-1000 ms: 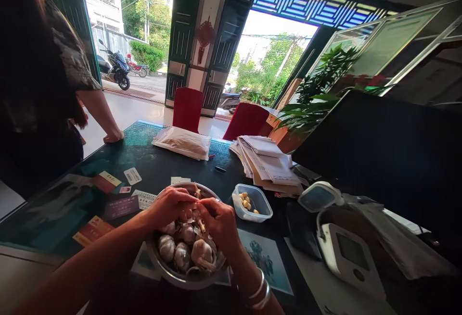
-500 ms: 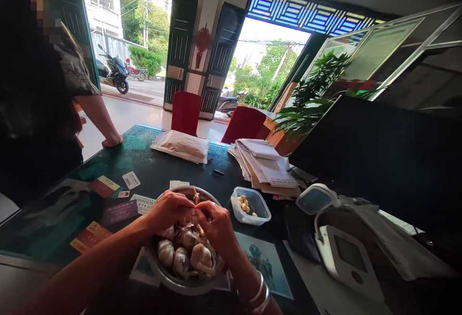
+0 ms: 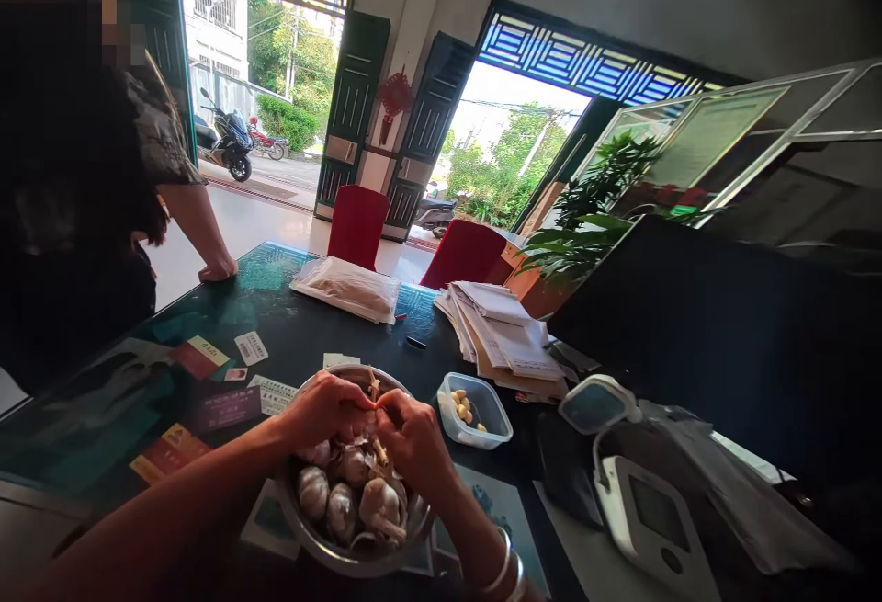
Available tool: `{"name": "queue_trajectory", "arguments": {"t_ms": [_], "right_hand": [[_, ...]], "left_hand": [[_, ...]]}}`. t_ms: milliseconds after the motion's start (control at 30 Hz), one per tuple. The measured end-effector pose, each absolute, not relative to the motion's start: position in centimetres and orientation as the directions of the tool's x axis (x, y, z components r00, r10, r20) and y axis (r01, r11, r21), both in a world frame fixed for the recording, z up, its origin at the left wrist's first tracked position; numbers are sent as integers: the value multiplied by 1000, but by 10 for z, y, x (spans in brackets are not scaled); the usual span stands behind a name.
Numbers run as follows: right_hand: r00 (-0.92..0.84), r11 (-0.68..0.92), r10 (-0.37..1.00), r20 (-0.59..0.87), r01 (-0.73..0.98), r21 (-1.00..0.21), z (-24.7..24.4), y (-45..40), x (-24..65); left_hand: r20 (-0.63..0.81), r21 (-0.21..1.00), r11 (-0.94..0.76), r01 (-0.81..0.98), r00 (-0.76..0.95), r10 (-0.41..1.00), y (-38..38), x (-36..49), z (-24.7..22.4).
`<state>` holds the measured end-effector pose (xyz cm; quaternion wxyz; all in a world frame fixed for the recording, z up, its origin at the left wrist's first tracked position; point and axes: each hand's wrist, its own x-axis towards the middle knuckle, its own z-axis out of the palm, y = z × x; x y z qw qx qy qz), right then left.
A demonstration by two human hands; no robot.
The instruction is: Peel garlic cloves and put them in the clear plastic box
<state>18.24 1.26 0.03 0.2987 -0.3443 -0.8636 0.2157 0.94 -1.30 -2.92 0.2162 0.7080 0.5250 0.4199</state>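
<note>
Over a metal bowl [image 3: 323, 554] both my hands meet fingertip to fingertip. My left hand [image 3: 334, 411] is closed in a pinch, and my right hand [image 3: 412, 432] pinches against it from the other side. Between them is a small piece of garlic, mostly covered by the fingers. Several whole garlic bulbs [image 3: 341, 512] with papery skin fill the bowl below, and a dry stalk [image 3: 373, 383] sticks up behind the fingertips. Right of the bowl stands a clear plastic box [image 3: 492, 439] with several peeled garlic cloves [image 3: 460, 403] in it.
Cards [image 3: 227, 407] lie left of the bowl on the dark table [image 3: 365, 337]. Behind are a plastic-wrapped packet [image 3: 348, 288] and stacked papers [image 3: 503, 331]. A white device with a screen [image 3: 654, 519] and a monitor [image 3: 723, 335] stand right. A person's hand [image 3: 219, 269] leans on the far-left corner.
The view has tipped slightly, so the background sits lower. My fingers have shifted a little against each other above the bowl; the garlic bulbs and the box stay in place.
</note>
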Motion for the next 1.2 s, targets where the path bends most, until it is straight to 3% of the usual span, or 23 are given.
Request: {"name": "queue_trajectory", "arguments": {"t_ms": [133, 333, 500, 667, 867, 1200], "right_hand": [[-650, 669, 701, 293, 457, -587, 16, 18, 182], [-666, 498, 724, 176, 329, -803, 10, 32, 183], [-642, 385, 756, 128, 277, -881, -2, 32, 189], [-601, 344, 786, 144, 231, -910, -2, 26, 190], [-525, 284, 844, 111, 261, -923, -3, 25, 185], [-543, 287, 833, 109, 254, -924, -3, 23, 184]], "left_hand": [[332, 810, -340, 478, 106, 937, -14, 10, -28], [377, 792, -363, 491, 75, 923, -11, 10, -25], [405, 760, -357, 543, 35, 914, -12, 11, -20], [525, 650, -413, 637, 16, 851, -14, 11, -16], [538, 612, -447, 652, 70, 840, -14, 9, -20], [580, 564, -507, 651, 125, 805, -13, 11, -22]]}}
